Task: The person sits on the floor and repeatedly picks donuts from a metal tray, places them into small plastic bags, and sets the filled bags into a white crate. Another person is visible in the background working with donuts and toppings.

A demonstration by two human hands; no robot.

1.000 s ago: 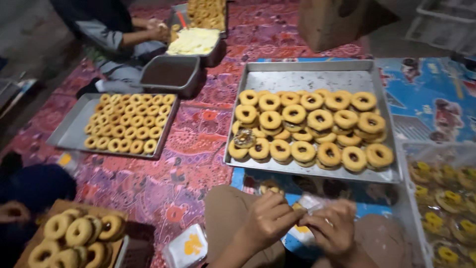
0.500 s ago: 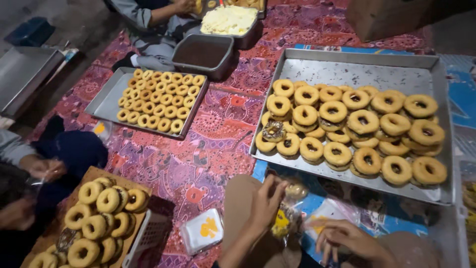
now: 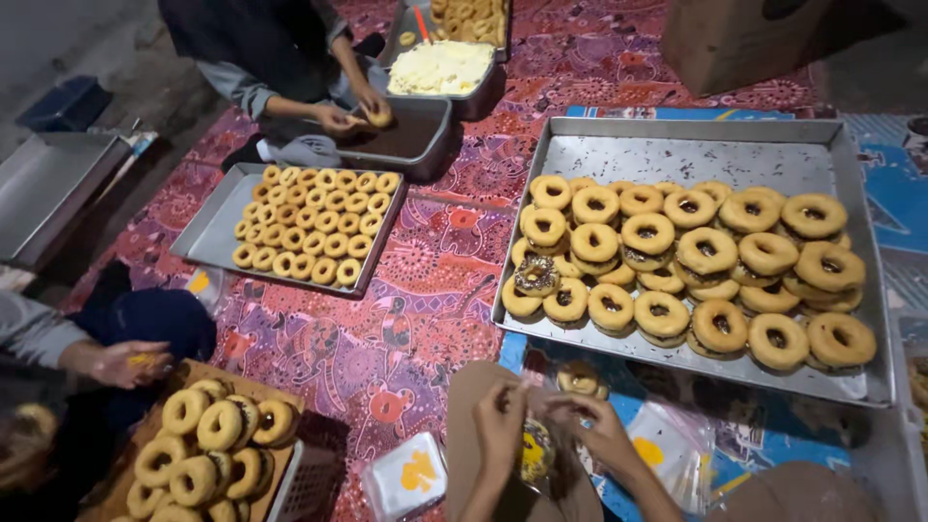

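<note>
Hands, left point(image 3: 501, 418) and right point(image 3: 597, 425), meet (fingers curled), each grip pinching a bagged doughnut point(image 3: 535, 452).

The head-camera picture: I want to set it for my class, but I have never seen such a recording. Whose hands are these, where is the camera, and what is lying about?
There is no machine here. The camera sits on a person's head and looks down, so the two hands at the bottom are the wearer's own. The left hand and right hand together hold a clear plastic bag with a doughnut inside. Ahead on the patterned red mat stands a large metal tray of ring doughnuts, with a smaller tray of small doughnuts further left. Spare bags lie by the right hand. Other people work nearby: one at the top holds a doughnut over a dark pan, another's hand shows at the left beside a board of doughnuts.
</note>
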